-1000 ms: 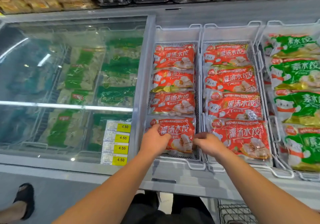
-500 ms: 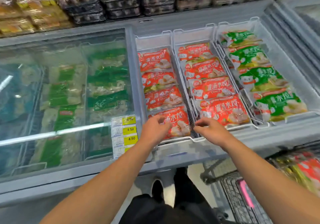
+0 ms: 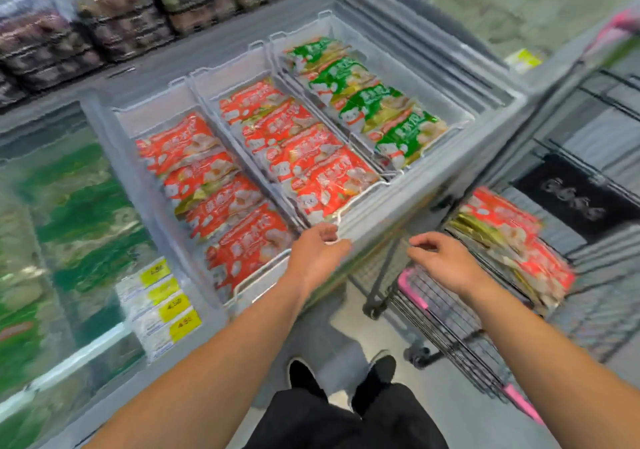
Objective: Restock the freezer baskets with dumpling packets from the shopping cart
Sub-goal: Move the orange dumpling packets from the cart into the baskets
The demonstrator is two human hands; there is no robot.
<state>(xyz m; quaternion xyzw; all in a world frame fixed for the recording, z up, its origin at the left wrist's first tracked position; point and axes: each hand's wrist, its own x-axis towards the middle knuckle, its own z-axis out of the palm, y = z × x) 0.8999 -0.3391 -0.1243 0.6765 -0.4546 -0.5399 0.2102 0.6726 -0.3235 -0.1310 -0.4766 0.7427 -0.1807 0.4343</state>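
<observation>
Three white wire freezer baskets [image 3: 360, 194] lie side by side in the open freezer. Two hold red dumpling packets [image 3: 242, 244], the right one holds green packets [image 3: 367, 102]. My left hand [image 3: 317, 252] hovers at the front rim of the baskets, fingers loosely curled, holding nothing. My right hand [image 3: 443, 258] hangs empty over the shopping cart [image 3: 446, 324], fingers relaxed. A stack of red dumpling packets [image 3: 512, 240] lies in the cart, just right of my right hand. The whole view is motion-blurred.
A glass freezer lid [image 3: 69, 213] with yellow price tags [image 3: 169, 296] covers green packets at left. Trays of packaged food [image 3: 121, 15] line the shelf behind. Another freezer [image 3: 502, 8] stands at the upper right. My shoes [image 3: 304, 376] stand on the floor below.
Both hands have left the front red packet in the left basket and drawn back to the right. The view has swung right, bringing the cart and its packets into sight.
</observation>
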